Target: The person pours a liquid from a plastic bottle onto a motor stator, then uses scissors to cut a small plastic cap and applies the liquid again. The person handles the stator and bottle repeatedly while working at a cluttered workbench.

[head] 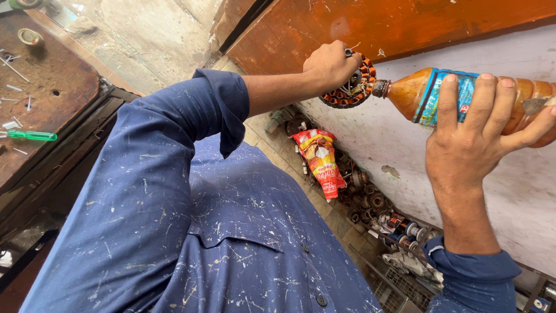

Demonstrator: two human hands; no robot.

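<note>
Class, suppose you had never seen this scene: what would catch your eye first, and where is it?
An orange bottle, tipped sideways at upper right in the right hand, its mouth at a round copper-wound coil gripped by the left hand. Below, a red snack packet lies by the wall.

Your left hand [329, 62] is curled into a tight fist, arm stretched out, blue sleeve rolled past the elbow. Your right hand [472, 136] is raised beside it — fingers spread and wrapped round, wrist bare.

Red-yellow packet [319, 162]; blue label [446, 95] on bottle [414, 93]
</note>
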